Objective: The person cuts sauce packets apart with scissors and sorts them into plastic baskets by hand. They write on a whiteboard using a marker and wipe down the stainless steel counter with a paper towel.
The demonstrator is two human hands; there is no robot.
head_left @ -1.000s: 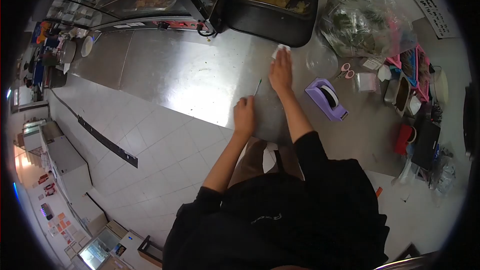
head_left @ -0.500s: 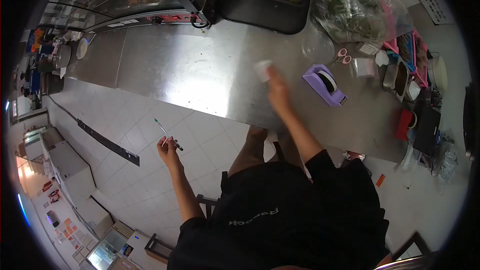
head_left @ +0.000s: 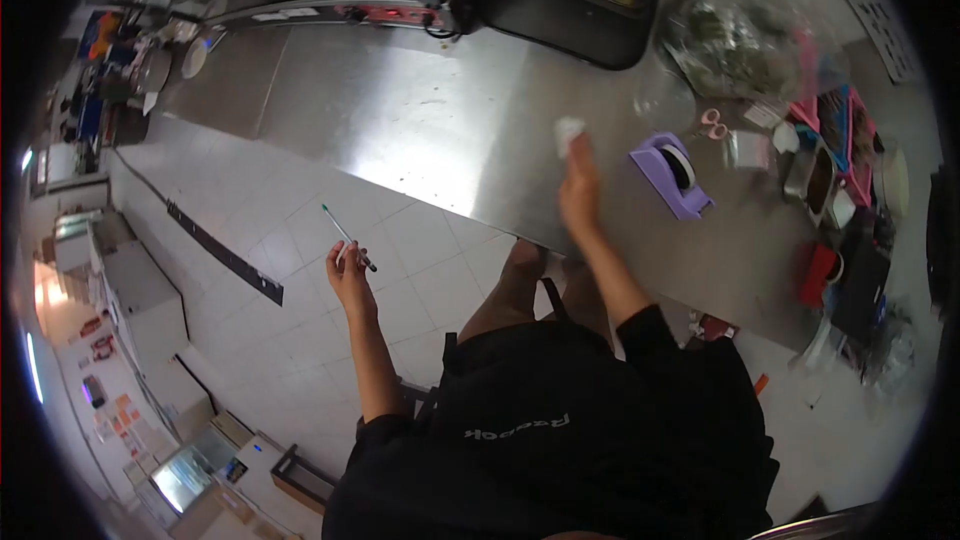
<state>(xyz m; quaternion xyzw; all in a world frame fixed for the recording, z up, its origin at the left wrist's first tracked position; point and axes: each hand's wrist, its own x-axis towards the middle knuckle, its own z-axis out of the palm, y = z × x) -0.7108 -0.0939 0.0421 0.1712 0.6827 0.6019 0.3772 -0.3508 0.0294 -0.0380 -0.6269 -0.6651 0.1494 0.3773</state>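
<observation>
My left hand [head_left: 350, 278] is raised in front of the counter's edge, over the floor, with its fingers closed round a slim pen [head_left: 334, 221]. The pen is tilted, its green end pointing up and away from me. Over the steel counter [head_left: 380, 140], my right hand [head_left: 581, 195] grips a crumpled white wad [head_left: 569, 133], perhaps tissue or cloth; blur hides its exact kind. Just right of that hand stands a purple tape dispenser [head_left: 660, 178] with a roll of tape in it.
Beyond the dispenser lie pink-handled scissors [head_left: 713, 124] and a clear plastic bag [head_left: 725, 40] of green leaves. A dark tray [head_left: 570, 40] and a glass display cabinet [head_left: 290, 0] line the back. Pink and blue baskets [head_left: 855, 135] crowd the right end.
The view has shifted, so the counter and its things appear further right. My right hand and the white wad are slightly closer to the tape dispenser. The pen stays in my left hand.
</observation>
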